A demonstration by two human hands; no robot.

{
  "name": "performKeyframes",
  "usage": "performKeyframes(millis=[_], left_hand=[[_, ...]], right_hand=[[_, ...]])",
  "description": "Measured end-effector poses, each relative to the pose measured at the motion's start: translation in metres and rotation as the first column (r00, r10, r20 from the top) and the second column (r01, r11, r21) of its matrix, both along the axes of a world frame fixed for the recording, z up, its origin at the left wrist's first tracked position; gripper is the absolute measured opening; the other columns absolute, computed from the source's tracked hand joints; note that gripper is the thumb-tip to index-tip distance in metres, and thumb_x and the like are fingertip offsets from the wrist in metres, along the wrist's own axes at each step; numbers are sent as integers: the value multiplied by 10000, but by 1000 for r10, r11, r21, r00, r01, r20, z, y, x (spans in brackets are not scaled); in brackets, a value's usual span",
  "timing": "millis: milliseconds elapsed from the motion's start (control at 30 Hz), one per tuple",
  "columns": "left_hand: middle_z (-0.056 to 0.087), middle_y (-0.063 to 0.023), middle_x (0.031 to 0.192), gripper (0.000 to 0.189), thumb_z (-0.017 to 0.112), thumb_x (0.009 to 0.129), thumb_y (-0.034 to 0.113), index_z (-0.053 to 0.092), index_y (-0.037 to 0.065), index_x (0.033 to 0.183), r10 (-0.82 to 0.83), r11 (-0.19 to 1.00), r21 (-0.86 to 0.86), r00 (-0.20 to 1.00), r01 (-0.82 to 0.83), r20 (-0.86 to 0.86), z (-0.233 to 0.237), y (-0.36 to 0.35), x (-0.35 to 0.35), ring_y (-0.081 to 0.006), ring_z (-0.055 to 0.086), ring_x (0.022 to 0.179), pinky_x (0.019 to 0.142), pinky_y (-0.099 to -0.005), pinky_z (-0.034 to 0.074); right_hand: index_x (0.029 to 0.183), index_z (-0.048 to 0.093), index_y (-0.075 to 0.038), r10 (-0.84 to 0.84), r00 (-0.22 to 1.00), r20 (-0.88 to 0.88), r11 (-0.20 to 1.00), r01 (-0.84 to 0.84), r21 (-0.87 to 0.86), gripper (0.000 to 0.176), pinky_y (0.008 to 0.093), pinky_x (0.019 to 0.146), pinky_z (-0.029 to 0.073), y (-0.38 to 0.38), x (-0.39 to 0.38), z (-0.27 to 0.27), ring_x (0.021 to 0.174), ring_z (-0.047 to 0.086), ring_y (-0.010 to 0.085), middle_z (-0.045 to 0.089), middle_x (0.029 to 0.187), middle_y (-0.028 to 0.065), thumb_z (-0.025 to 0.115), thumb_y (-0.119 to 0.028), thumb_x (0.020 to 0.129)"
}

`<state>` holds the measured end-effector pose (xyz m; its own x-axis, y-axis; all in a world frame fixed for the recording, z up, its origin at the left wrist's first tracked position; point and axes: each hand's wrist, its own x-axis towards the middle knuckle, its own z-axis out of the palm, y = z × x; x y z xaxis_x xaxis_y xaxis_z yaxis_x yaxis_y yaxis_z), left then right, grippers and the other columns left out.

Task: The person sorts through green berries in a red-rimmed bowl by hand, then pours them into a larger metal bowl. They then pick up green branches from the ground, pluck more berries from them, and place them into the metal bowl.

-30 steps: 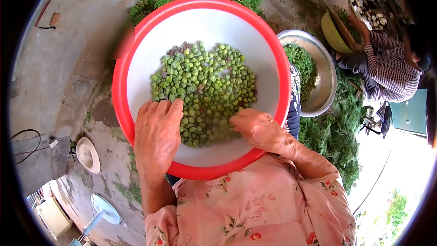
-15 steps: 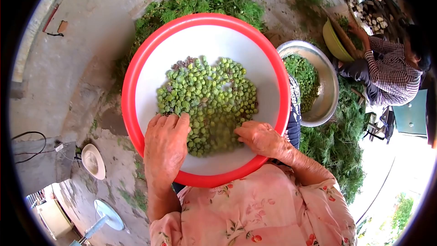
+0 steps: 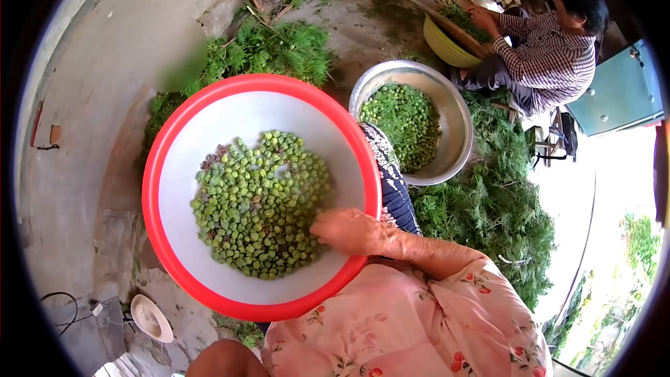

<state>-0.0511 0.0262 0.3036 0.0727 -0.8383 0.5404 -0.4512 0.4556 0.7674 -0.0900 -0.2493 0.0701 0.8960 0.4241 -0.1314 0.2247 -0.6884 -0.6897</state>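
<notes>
Your right hand [image 3: 352, 230] is at the right side of the pile of green pods [image 3: 255, 216], which sits in the middle of the big tub [image 3: 279, 312] with the red rim. Its fingers are bent, but the tips are hard to see, so I cannot tell if they are holding a pod or just brushing the pile. Your left hand does not show, so I cannot say what it is doing. To stir and feel through the pods well, use soft, loose fingers and take just a few at a time, because a hard squeeze might squash them. Start near the right edge of the tub and go slowly toward the left edge, so you skip no part. Look hard at the dark bits [image 3: 211, 158] on the far left side of the pile, as they stand out from the green. Try not to lean your arm on the right edge, or the tub could tip. Small, low strokes should stop pods from hopping over the rim toward the metal bowl [image 3: 457, 115], which stands just past your patterned trouser leg [image 3: 394, 185].
</notes>
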Motion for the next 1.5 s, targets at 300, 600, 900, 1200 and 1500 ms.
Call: performKeyframes(millis=[300,600,900,1200,1500], left_hand=[[525,-167,1157,314,682,758,124,602,108,1061,237,958,126,957,-259,165,-13,-23,12,-285,556,972,818,-383,459],[556,-152,1054,236,647,750,103,604,81,980,328,922,126,910,-367,253,-20,-37,18,-270,564,890,746,-371,460],[588,-136,951,161,612,742,82,605,53,900,352,913,96,883,-397,312,-18,-23,21,-254,572,807,675,-359,462],[620,-121,848,98,577,734,61,607,26,820,390,892,-22,742,-452,545,-7,12,39,-238,581,725,603,-347,464],[442,-210,1371,487,548,862,98,462,37,1338,797,83,158,161,-984,583,-109,33,96,-394,424,1241,1020,-450,355]], right_hand=[[935,613,-44,22,998,-63,999,-24,-30,140,418,848,468,1,0,5,1026,574,294,604,963,116,549,-77,815],[911,587,-55,-29,1000,-2,999,29,-13,120,431,757,501,3,-4,-8,911,606,307,585,904,110,600,-156,848],[917,582,-60,-46,998,50,999,47,-18,131,418,736,504,8,-8,-9,907,606,304,582,887,107,615,-160,840],[908,591,-31,-56,998,-2,998,56,-28,147,446,779,481,13,-9,3,968,595,334,604,951,135,603,-166,851],[919,591,-27,-136,986,95,991,135,23,134,430,778,487,22,-17,8,937,596,332,600,913,134,576,-55,789]])
